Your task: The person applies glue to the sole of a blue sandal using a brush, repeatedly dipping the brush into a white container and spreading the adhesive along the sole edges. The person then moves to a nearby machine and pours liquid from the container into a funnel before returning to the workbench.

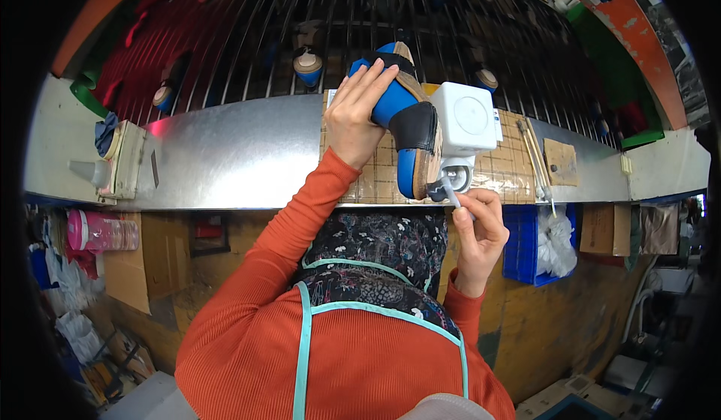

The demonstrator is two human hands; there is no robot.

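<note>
My left hand [359,116] grips a shoe on a blue last [415,129], its fingers laid over the upper end. Black straps cross the blue form, and its tan underside is turned to the right. Between the fingers and thumb of my right hand [481,232] is a small brush [451,192] with a pale handle. Its dark bristles touch, or nearly touch, the sole's edge at the near end of the shoe. Just right of the shoe stands a white plastic container [467,116], with a round shiny cup [457,174] at its front.
Brown patterned sheeting [360,183] covers part of the metal bench [240,146]. Long-handled brushes [535,157] lie on the right. Behind are metal rollers [360,15] carrying several more blue lasts, such as one blue last [308,69]. A blue crate [520,247] sits below the bench.
</note>
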